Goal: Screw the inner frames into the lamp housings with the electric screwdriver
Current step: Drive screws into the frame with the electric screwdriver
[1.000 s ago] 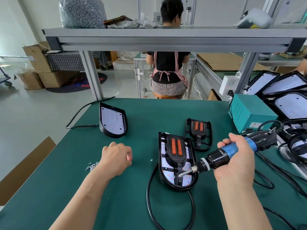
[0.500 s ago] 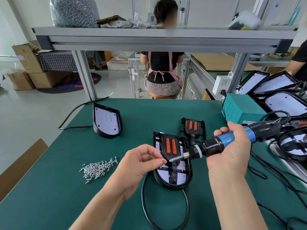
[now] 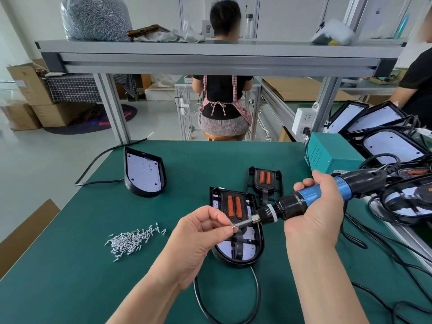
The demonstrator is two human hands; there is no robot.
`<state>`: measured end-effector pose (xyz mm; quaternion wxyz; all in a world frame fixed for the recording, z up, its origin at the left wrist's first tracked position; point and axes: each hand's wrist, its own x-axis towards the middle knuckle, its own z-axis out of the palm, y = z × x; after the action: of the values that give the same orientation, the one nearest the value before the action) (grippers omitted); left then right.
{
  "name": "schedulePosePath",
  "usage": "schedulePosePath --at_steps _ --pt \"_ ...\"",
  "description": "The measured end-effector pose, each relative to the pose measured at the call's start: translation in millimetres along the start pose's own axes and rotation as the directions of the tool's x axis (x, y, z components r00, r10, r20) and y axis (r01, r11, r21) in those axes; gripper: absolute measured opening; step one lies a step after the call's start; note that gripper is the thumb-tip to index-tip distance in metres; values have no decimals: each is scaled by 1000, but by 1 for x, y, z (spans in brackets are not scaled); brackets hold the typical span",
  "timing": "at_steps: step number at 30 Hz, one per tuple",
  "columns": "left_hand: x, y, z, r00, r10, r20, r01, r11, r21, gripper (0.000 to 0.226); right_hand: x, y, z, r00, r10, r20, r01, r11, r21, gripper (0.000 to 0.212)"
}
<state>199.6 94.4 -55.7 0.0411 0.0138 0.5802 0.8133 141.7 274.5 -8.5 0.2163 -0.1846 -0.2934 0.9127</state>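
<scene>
Green matting is covering the table (image 3: pixel 70 277) of a workshop line, with another person sitting back-turned beyond it. Fingers (image 3: pixel 223 226) of the left hand (image 3: pixel 198 232) are pinching a single screw (image 3: pixel 233 226) and bringing it to the bit tip of the electric screwdriver (image 3: pixel 289 206). The right hand (image 3: pixel 313 218) is curling its fingers round the blue barrel, holding the tool tilted in the air, its tip off the work.

Directly beneath both hands a lamp housing (image 3: pixel 247 251) is lying flat, with an inner frame (image 3: pixel 233 204) sitting inside it. Whether any screw is already seated in this frame is too small to tell.

Further out, a loose pile of screws (image 3: pixel 133 239) is waiting to the left, a second inner frame (image 3: pixel 265 181) is lying just behind the housing, and a bare housing (image 3: pixel 145 174) is standing well apart at the far left. More housings (image 3: pixel 392 143) are leaning together at the right. Judging by this, the job is looking far from finished: this screw is not yet driven, and several units are awaiting frames.
</scene>
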Motion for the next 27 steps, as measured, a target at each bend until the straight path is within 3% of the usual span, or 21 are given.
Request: schedulePosePath --at_steps 4,7,10,13,17,24,27 --pt "-4 -10 8 978 154 -142 -124 972 198 28 1 1 -2 1000 -23 -7 23 1000 -14 18" --pt "-8 -22 18 918 334 -214 -231 888 397 32 3 3 -3 999 -32 -23 32 999 -13 17" --pt "-9 -30 20 840 507 -194 -310 741 595 40 5 8 -5 999 -15 -48 14 1000 -18 19" --pt "-9 -35 19 782 608 -137 -366 626 689 47 8 12 -8 998 4 -67 -6 999 -37 21" --pt "-7 -37 20 784 602 -154 -374 655 657 57 12 15 -10 997 36 -74 -38 999 -26 20" --pt "1 -36 0 868 467 -167 -260 715 650 60 24 13 -2 998 5 -67 -6 1000 -21 19" --pt "15 -32 -20 845 436 -311 -208 802 560 45 31 10 6 998 -44 -53 42 999 -33 19"
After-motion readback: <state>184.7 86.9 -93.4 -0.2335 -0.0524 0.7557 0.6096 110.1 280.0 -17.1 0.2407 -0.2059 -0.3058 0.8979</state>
